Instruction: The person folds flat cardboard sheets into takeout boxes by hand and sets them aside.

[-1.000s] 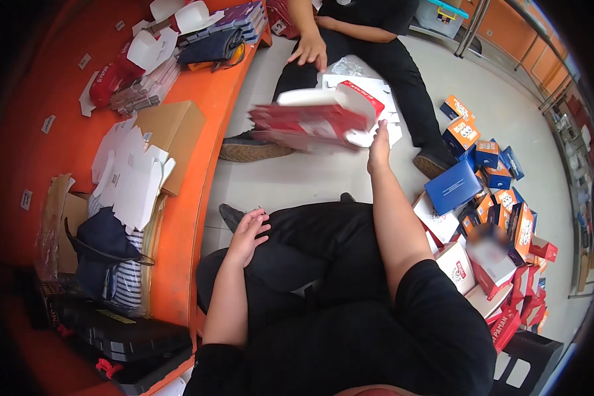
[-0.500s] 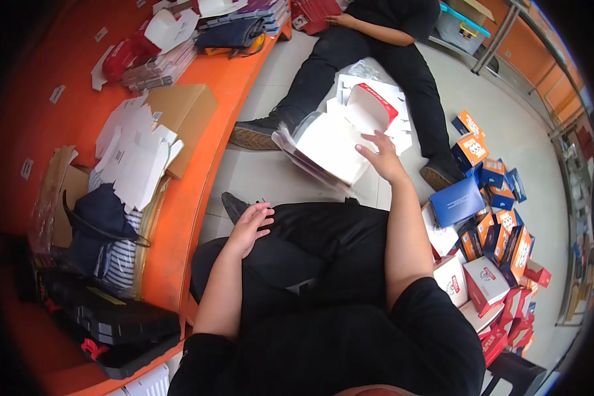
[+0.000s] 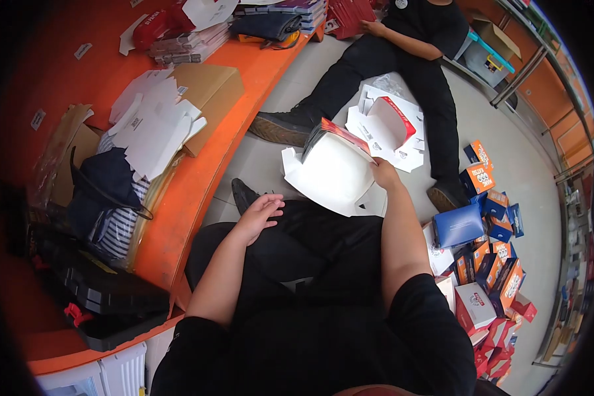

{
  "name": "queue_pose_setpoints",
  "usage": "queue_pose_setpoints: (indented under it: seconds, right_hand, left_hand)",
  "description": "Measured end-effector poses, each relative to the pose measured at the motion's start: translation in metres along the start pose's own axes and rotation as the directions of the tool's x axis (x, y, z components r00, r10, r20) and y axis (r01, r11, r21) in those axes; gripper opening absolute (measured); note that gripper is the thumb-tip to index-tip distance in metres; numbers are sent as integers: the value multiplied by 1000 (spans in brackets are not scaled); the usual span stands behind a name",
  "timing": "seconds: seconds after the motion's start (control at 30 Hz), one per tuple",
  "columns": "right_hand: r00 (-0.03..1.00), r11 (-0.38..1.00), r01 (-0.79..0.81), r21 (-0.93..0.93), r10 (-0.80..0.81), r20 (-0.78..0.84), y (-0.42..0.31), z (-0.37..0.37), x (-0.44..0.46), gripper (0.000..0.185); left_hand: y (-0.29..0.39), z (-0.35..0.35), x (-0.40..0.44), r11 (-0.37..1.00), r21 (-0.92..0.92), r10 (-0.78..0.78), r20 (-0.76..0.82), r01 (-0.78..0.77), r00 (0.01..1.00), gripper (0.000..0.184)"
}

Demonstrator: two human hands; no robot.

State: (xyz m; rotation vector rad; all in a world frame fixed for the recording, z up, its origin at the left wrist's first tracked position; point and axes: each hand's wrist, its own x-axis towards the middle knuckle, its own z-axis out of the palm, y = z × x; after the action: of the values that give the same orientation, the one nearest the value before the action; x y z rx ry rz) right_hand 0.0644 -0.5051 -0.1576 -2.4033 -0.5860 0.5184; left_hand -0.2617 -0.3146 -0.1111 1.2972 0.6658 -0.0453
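My right hand (image 3: 385, 175) is closed on the right corner of a partly unfolded cardboard box (image 3: 336, 171). The box is white inside, with an orange-red printed panel along its far edge, and it lies tilted in front of my crossed legs. My left hand (image 3: 261, 216) rests over my left knee with its fingers apart, holding nothing. Just beyond the box, flat white box blanks (image 3: 409, 158) lie on the floor, with a half-folded white box with a red printed flap (image 3: 386, 125) on top.
A co-worker in black (image 3: 435, 92) sits opposite, legs spread around the blanks. To my right is a heap of folded boxes, among them a blue box (image 3: 458, 226) and orange ones (image 3: 476, 179). At left an orange bench (image 3: 208, 198) carries cardboard, a dark cap and a black case (image 3: 92, 284).
My right hand, spread above the white cardboard before, has closed on its right corner. The cardboard has swung round, showing its printed panel. The view has shifted; my left hand stays over my knee.
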Motion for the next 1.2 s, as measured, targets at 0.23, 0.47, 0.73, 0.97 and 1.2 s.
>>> queue_pose_setpoints:
  seconds: [0.23, 0.47, 0.73, 0.97, 1.2]
  right_hand:
    - [944, 923, 329, 201, -325, -55, -29, -7, -23, 32]
    - [926, 925, 376, -54, -377, -12, -34, 21, -9, 36]
    - [967, 962, 191, -196, -151, 203, -27, 22, -11, 60]
    - [911, 887, 390, -246, -411, -35, -57, 18, -16, 31]
    - [904, 782, 400, -478, -422, 66, -58, 28, -11, 15]
  left_hand:
    - [3, 5, 0, 994, -105, -17, -62, 10, 998, 58]
    - [0, 15, 7, 964, 266, -1, -55, 16, 998, 61]
    - [-19, 3, 51, 801, 594, 206, -166, -69, 964, 62]
    - [10, 32, 10, 282, 902, 511, 147, -327, 847, 32]
    - [-1, 28, 19, 321, 855, 535, 192, -408, 823, 14]
